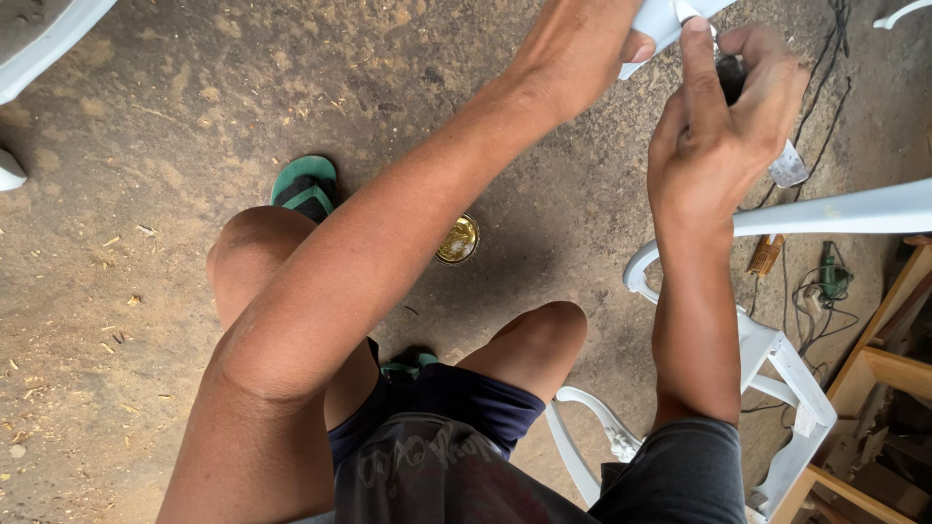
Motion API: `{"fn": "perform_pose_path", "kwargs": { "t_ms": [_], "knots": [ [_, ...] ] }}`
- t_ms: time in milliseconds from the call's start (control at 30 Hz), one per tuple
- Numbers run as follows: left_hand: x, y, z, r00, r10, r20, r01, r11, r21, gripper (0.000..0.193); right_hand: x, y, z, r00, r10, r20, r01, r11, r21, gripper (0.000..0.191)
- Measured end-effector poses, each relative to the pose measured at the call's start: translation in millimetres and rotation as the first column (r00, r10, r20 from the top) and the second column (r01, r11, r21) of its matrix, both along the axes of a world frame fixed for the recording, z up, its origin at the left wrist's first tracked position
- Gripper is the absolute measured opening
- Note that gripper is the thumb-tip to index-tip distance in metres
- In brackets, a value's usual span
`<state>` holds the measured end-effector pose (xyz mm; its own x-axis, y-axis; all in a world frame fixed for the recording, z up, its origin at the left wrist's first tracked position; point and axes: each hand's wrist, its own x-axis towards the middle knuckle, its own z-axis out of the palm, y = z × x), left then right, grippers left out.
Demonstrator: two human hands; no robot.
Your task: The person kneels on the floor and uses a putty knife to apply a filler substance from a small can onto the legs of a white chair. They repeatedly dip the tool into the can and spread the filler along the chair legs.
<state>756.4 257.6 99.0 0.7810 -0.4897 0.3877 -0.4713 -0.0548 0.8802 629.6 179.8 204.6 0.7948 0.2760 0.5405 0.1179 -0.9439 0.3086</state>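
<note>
My left hand [582, 49] reaches across to the top of the view and grips a white painted furniture part [665, 21]. Just right of it, my right hand [723, 126] is closed on a putty knife [788, 167]. Its dark handle sits in my fingers and its grey metal blade sticks out below the hand. The blade is close to the white part; whether they touch is hidden. I am seated, with both bare knees below my arms.
A white carved chair frame [777, 369] stands at my right, with a white rail [845, 209] above it. An open gold tin [458, 239] sits on the dusty floor by my green sandal [306, 184]. Cables, a green power tool [832, 272] and wooden frames [874, 369] crowd the right edge.
</note>
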Motion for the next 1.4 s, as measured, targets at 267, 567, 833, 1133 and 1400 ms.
{"fn": "perform_pose_path", "kwargs": {
  "t_ms": [267,567,833,1133,1400],
  "knots": [
    [0.4,0.2,-3.9,0.998,0.046,0.042,-0.043,0.997,-0.069,0.026,-1.2,7.6,0.7,0.999,0.014,-0.049,-0.011,0.998,0.065,0.054],
    [-0.7,0.0,-6.8,0.999,0.05,0.014,-0.05,0.998,-0.029,0.032,-4.6,4.6,-5.4,0.997,0.029,-0.077,-0.025,0.998,0.057,0.049],
    [0.7,0.9,-3.8,0.998,-0.009,-0.065,0.011,1.0,0.026,0.042,-2.4,-25.0,-22.6,0.997,0.051,-0.057,-0.044,0.991,0.126,0.046],
    [6.6,-1.6,-7.9,0.999,0.022,0.023,-0.022,1.0,0.007,0.046,-6.3,-16.0,-28.3,1.0,0.013,-0.02,-0.011,0.996,0.086,0.049],
    [8.6,-12.0,-8.7,0.999,0.046,0.023,-0.046,0.999,0.002,0.058,-6.5,17.5,-2.2,0.996,-0.085,0.001,0.085,0.995,-0.045,0.044]
  ]
}}
